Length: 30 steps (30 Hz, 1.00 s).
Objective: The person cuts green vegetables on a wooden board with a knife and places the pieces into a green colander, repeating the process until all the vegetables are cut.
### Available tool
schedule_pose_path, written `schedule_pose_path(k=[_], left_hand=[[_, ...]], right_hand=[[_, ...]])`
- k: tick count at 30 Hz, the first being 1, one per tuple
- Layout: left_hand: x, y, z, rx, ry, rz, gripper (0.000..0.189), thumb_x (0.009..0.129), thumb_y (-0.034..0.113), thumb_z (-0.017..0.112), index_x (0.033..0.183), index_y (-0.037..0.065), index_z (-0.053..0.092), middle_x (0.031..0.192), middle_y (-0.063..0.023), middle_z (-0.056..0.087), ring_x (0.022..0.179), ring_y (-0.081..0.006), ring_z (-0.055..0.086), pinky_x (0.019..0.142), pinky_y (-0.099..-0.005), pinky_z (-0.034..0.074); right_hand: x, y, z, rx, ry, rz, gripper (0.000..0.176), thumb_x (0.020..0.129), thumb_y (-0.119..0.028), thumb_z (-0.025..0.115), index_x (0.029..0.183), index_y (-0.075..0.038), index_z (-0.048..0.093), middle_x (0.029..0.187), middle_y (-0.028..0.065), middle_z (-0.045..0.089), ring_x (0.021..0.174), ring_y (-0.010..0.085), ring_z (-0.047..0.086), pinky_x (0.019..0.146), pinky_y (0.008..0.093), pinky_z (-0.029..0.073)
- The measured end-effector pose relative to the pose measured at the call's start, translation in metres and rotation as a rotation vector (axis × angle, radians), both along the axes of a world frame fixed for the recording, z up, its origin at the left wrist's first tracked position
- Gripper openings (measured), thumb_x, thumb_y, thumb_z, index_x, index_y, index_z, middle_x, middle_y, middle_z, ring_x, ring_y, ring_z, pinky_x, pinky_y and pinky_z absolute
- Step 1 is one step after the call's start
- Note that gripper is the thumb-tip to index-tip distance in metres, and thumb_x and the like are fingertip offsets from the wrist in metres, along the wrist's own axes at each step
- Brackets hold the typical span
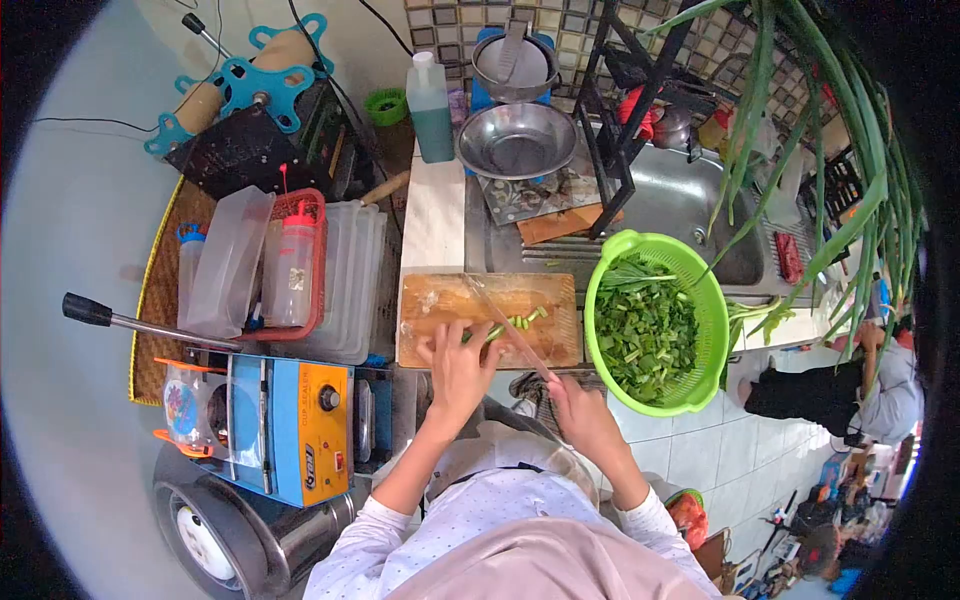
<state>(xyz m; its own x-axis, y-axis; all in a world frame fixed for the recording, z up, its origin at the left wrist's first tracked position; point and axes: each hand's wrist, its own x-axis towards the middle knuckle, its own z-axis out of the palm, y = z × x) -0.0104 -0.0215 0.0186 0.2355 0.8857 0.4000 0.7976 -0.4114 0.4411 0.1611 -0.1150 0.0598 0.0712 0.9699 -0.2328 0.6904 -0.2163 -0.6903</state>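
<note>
My left hand (460,368) is closed on a thin green stalk (493,334), pressing it to the wooden cutting board (425,295). The handle of a long knife (500,318) is gripped in my right hand (590,425); its blade slants up and left across the board, close to my left fingers. Several short cut green pieces (528,320) lie on the board just right of the blade. Right of the board, chopped leafy greens (645,325) fill much of a lime-green plastic basket (722,335).
Behind the board stand a metal bowl (515,145), a bottle of green liquid (428,115) and a black rack (618,165). A steel sink (670,190) lies beyond the basket. Long green onion leaves (870,150) reach in from the right. A cup sealer (322,425) stands left; another person (885,400) is far right.
</note>
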Motion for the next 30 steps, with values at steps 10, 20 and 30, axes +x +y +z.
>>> schedule_pose_path(k=[10, 20, 30], left_hand=[[-0.003, 0.002, -0.008, -0.013, 0.027, 0.036, 0.013, 0.077, 0.021, 0.069, 0.087, 0.013, 0.070, 0.090, -0.0015, 0.061, 0.092, -0.0219, 0.051, 0.084, -0.0461, 0.028], [-0.002, 0.005, -0.005, -0.026, -0.015, 0.021, 0.011, 0.079, 0.020, 0.068, 0.086, 0.012, 0.071, 0.089, -0.0002, 0.061, 0.091, -0.0211, 0.052, 0.086, -0.0461, 0.027], [-0.021, 0.007, -0.001, -0.046, -0.007, 0.054, 0.010, 0.078, 0.019, 0.069, 0.086, 0.012, 0.070, 0.088, -0.0003, 0.062, 0.090, -0.0220, 0.052, 0.086, -0.0467, 0.027]], right_hand=[[0.002, -0.020, 0.012, 0.018, 0.009, -0.030, 0.033, 0.098, -0.032, 0.043, 0.097, -0.002, 0.056, 0.067, 0.0281, 0.059, 0.065, 0.0477, 0.058, 0.057, 0.0557, 0.045], [0.003, -0.018, 0.022, -0.040, -0.072, -0.034, 0.034, 0.098, -0.032, 0.044, 0.097, -0.002, 0.058, 0.066, 0.0263, 0.060, 0.062, 0.0464, 0.058, 0.054, 0.0541, 0.046], [0.010, -0.016, 0.014, -0.011, -0.129, -0.058, 0.036, 0.099, -0.031, 0.043, 0.104, 0.001, 0.058, 0.057, 0.0235, 0.054, 0.056, 0.0426, 0.056, 0.050, 0.0485, 0.041]])
